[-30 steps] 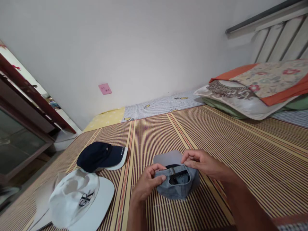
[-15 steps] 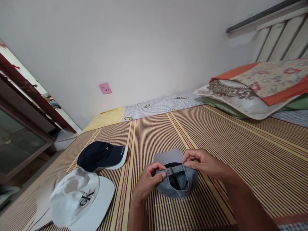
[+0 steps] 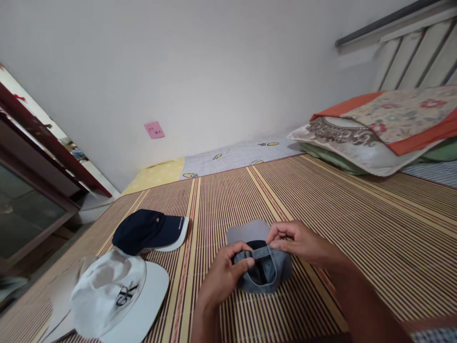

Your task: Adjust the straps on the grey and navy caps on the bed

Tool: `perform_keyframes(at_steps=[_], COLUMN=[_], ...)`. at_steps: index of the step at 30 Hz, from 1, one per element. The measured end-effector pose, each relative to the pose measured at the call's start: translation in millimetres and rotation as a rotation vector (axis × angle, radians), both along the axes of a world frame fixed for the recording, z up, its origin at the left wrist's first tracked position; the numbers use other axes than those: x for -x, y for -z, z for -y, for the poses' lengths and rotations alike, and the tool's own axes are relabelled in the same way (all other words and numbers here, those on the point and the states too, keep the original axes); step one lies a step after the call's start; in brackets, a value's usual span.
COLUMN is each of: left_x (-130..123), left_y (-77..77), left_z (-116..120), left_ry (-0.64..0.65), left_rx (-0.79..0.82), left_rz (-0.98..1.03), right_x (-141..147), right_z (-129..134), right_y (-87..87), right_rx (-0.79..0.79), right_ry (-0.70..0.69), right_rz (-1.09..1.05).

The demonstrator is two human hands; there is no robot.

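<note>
A grey-blue baseball cap (image 3: 282, 264) rests on the striped bamboo mat, its brim pointing away from me and its back opening and strap toward me. My left hand (image 3: 228, 267) pinches the left part of the back strap between thumb and fingers. At the strap's right end, my right hand (image 3: 294, 242) grips the cap's edge with thumb and forefinger. To the left lie a navy cap (image 3: 143, 231) with a white-edged brim and a white cap (image 3: 107, 290) with black letters. A beige cap (image 3: 62, 295) is partly hidden beneath the white one.
The bamboo mat (image 3: 221, 205) covers the bed, with a checked sheet (image 3: 235, 151) showing along the wall. Stacked pillows (image 3: 392, 124) lie at the right, below a radiator (image 3: 421, 57). A pink note (image 3: 154, 130) is stuck on the wall. A glass-fronted cabinet (image 3: 28, 209) stands left.
My left hand has shifted right along the strap, its thumb and fingers now nearer the middle of the opening. My right hand has moved slightly left. The other caps stay put.
</note>
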State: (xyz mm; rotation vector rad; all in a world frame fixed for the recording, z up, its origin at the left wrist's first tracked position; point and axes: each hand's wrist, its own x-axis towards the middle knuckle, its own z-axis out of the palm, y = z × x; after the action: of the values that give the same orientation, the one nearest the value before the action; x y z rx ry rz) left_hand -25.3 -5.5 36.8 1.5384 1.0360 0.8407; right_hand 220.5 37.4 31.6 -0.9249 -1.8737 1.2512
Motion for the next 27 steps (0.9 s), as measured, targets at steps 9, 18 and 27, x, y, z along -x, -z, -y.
perform_keyframes(at_steps=[9,18,27], left_x=[4.2,21.6,34.7], left_y=[12.5,15.6,27.1], left_z=[-3.2,-5.9,-10.0], left_ry=[0.07,0.0,-0.046], left_rx=[0.092,0.121,0.158], left_rz=[0.107,0.231,0.402], right_x=[1.1,-11.1,-17.5], right_z=[0.2,-7.4,-14.5], right_y=[-0.2,13.4,26.3], right_rx=[0.025,0.068,0.105], right_ry=[-0.005,-0.001,-0.13], right_rz=[-0.036,-0.047,0.118])
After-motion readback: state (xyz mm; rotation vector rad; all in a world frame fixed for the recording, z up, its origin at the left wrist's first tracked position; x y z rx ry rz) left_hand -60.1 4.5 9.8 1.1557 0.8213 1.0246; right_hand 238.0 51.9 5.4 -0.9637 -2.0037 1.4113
